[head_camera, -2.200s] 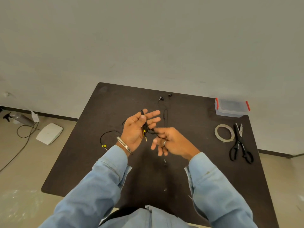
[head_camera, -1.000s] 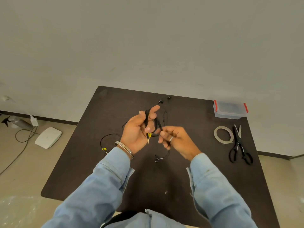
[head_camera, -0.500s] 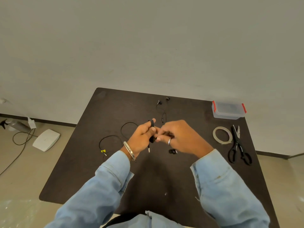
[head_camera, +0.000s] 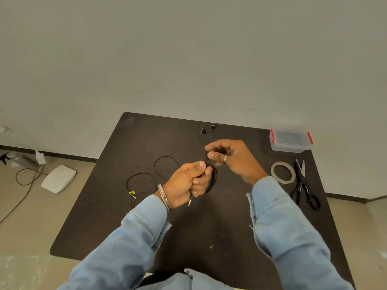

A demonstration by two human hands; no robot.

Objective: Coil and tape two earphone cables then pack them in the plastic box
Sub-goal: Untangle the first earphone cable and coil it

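Two sleeves in pale blue reach out over a dark desk [head_camera: 104, 216] set against a plain wall – the largest thing in view. The left hand [head_camera: 186, 184] is clenched round a coiled black cable [head_camera: 212, 177], thumb on top; loops of the coil bulge out past its fingers on the right, and a jack plug with a yellow tag sticks out below the fist. A metal bangle [head_camera: 164, 197] sits on that wrist. The right hand [head_camera: 232, 158], wearing a ring, is raised just beyond the left; its fingers are curled and pinch something small and dark, the end of that cable as far as one can tell.

A second cable [head_camera: 155, 170] lies loose on the desk to the left of the hands, curling in open loops, its yellow-tagged plug near the desk's left side. Two earbuds [head_camera: 207, 129] lie near the far edge.

At the far right corner stands the box [head_camera: 290, 141] – clear plastic, red clips, lid on. Nearer, along the right side, lie the scissors [head_camera: 304, 187], and just left of them a tape roll [head_camera: 282, 172], flat on the desk.

On the floor at left are a white device [head_camera: 58, 178] and a spray bottle [head_camera: 18, 159].
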